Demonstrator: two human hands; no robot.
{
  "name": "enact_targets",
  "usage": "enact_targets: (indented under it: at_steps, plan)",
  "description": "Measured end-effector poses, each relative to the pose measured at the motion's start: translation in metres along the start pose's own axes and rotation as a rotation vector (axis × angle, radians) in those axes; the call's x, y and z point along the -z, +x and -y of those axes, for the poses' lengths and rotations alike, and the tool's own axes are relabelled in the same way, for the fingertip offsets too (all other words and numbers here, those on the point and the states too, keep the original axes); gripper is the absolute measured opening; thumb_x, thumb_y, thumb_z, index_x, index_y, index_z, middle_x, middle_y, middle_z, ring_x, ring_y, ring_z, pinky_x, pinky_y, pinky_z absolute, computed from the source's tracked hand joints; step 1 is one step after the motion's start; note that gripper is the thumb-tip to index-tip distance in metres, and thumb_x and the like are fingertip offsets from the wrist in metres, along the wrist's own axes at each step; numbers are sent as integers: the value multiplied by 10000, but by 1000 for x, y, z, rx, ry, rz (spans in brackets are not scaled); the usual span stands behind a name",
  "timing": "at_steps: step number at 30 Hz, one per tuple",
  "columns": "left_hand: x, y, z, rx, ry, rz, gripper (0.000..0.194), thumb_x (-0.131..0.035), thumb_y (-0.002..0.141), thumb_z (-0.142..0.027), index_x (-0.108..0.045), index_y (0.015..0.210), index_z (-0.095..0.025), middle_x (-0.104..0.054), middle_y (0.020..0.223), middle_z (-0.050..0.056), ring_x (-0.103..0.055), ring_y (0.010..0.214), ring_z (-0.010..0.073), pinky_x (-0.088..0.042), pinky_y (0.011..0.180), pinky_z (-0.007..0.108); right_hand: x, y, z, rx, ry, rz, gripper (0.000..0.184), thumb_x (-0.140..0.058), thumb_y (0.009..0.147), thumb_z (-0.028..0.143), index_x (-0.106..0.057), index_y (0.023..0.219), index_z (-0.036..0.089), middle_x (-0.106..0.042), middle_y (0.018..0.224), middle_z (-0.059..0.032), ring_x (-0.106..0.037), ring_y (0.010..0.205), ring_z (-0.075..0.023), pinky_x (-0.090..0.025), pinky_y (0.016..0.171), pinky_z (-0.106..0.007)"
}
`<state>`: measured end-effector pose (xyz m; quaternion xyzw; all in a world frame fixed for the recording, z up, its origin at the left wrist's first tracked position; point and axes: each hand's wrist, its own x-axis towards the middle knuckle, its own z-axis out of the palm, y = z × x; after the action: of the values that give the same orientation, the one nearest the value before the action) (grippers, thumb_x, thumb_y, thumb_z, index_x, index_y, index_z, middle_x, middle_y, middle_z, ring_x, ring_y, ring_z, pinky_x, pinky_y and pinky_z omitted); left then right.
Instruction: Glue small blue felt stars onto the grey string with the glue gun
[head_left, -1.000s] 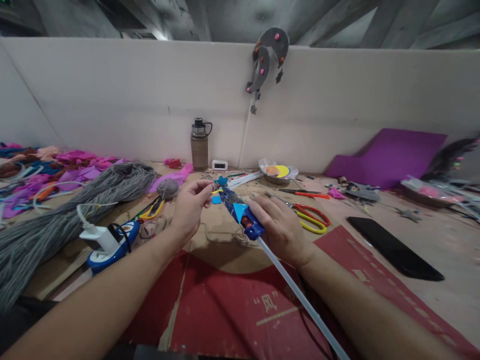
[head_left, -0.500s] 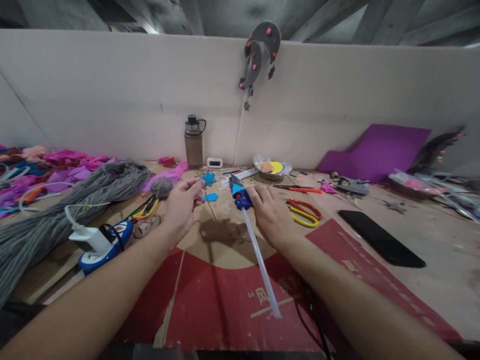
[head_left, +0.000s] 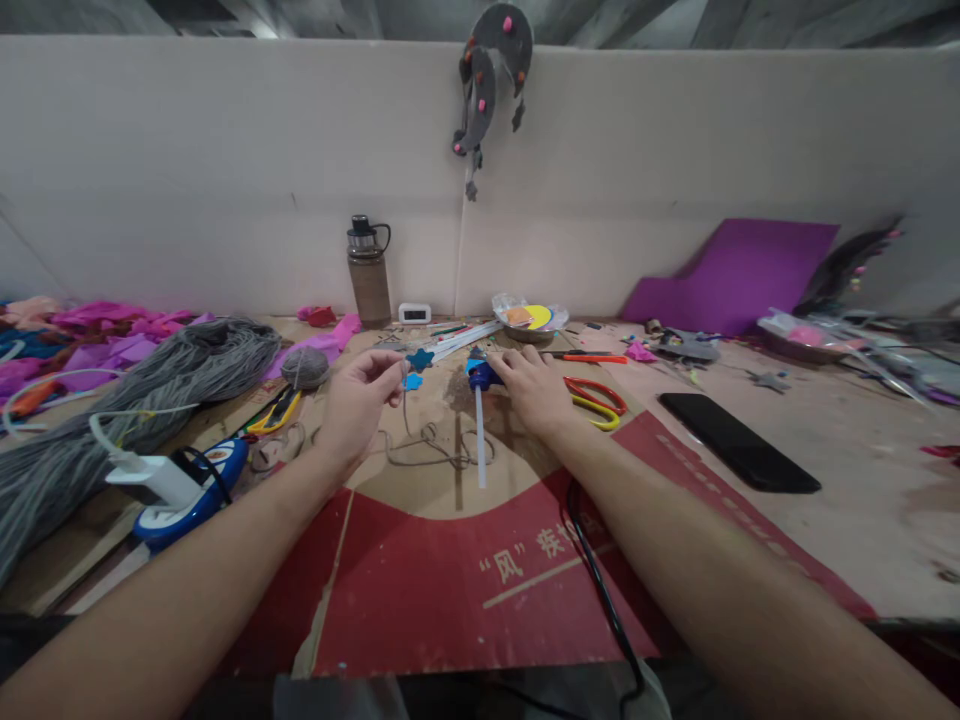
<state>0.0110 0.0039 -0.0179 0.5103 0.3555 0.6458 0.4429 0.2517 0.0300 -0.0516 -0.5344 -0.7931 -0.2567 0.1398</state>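
My right hand rests on a blue glue gun that lies on the cardboard, its clear glue stick pointing back toward me. Its fingers are curled over the gun's body. My left hand is held a little above the table, fingertips pinched on a grey yarn strand that hangs down to a loose tangle. A blue felt star sits at the pinched fingertips. A second small blue felt piece lies just below it.
Red and yellow scissors lie right of my right hand. A black phone lies farther right. A grey yarn skein, a yarn ball, a blue power strip with white charger and a bottle stand left and behind.
My right hand has moved the glue gun forward and laid it down on the cardboard. My left hand stayed pinched and shifted slightly forward. The camera tilted down.
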Motion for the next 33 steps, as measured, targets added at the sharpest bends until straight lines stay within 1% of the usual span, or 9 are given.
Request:
enact_targets:
  at_steps: [4,7,14,17,20,23,26,29,33]
  plan:
    - [0,0,0,22,0,18,169,-781,669,-250,-662,750,-162,-551,621,-32,-436,483,55,-326,444,198,-9,2,-4,39,114,28,380,-423,944,176,-528,1309,200,-627,1172,-135,-480,1086,-289,-353,882,-408]
    - [3,2,0,101,-59,14,185,-788,648,-244,-645,732,-161,-507,580,-46,-410,466,52,-308,435,196,-14,6,-8,-12,405,20,306,-516,912,208,-584,1208,167,-629,1164,-129,-514,1100,-255,-388,925,-374]
    - [4,4,-2,145,-68,-13,196,-791,635,-233,-645,741,-155,-510,568,-45,-415,471,51,-308,445,186,-6,16,-1,-606,1044,235,233,-515,918,376,-586,968,160,-640,768,-37,-604,572,-143,-467,528,-261]
    - [3,3,0,149,-29,-4,188,-788,641,-243,-651,730,-151,-523,582,-37,-421,469,50,-297,439,190,-5,19,6,-638,995,325,230,-558,897,383,-605,889,158,-639,694,-44,-605,520,-151,-461,494,-263]
    - [3,3,1,160,-6,8,189,-788,636,-247,-654,726,-150,-526,589,-34,-424,469,50,-291,436,191,-5,20,8,-634,875,336,245,-603,870,373,-630,800,140,-678,783,-137,-667,702,-229,-508,642,-334]
    - [2,3,3,183,1,18,197,-791,631,-256,-647,714,-148,-521,591,-35,-414,468,49,-294,439,189,1,16,4,-573,586,275,300,-601,867,396,-645,774,114,-666,959,-240,-627,998,-334,-475,851,-442]
    - [0,1,5,179,7,11,202,-792,631,-258,-641,721,-158,-528,609,-36,-414,478,53,-296,446,189,15,12,6,-491,447,95,248,-557,884,361,-637,828,134,-649,988,-201,-597,1025,-312,-454,891,-450]
    - [-1,-1,6,110,72,2,180,-775,660,-273,-643,732,-174,-543,616,-32,-425,495,69,-306,465,202,31,10,30,-436,877,-83,157,-525,882,339,-565,844,192,-633,867,-72,-600,858,-209,-480,813,-371]
    - [-3,-7,2,-109,350,-28,96,-720,727,-264,-685,753,-179,-589,663,-10,-456,562,94,-335,525,222,46,8,78,-488,1565,-21,267,-659,753,330,-447,874,222,-611,894,-12,-600,836,-153,-494,808,-338]
